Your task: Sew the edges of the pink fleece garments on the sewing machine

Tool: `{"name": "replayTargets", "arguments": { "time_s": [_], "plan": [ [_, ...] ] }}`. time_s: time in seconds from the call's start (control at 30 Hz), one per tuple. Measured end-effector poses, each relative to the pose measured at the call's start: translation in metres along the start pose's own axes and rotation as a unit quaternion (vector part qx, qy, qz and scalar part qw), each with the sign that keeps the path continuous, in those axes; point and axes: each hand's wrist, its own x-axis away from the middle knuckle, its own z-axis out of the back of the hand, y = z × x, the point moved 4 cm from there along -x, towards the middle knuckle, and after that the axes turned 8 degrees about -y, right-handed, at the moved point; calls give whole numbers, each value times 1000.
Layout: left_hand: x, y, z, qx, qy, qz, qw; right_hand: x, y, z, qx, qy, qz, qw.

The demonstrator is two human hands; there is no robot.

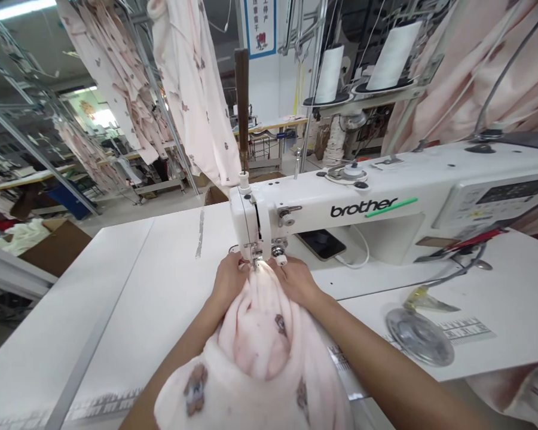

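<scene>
Both hands press a pale pink fleece garment [260, 352] flat under the needle of the white sewing machine [341, 209]: left hand [228, 280] and right hand [296, 280] grip the fabric's edge on either side of the presser foot. A phone [321, 243] lies on the desk [116, 286] behind.

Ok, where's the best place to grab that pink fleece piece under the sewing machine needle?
Probably the bunched folds of the pink fleece just short of the needle, one side each, coming from the near table edge as the left hand and right hand do; its bulk trails toward the person.
</scene>
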Motion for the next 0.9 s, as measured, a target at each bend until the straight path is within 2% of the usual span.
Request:
{"name": "replayTargets", "arguments": {
  "time_s": [0.5,0.9],
  "plan": [
    [-2,-7,-1,16,-22,28,999,-3,0,-4,14,-16,-18,1000],
    [0,-6,1,10,-22,-30,999,-3,-6,-8,-4,-1,3,1000]
  ]
}}
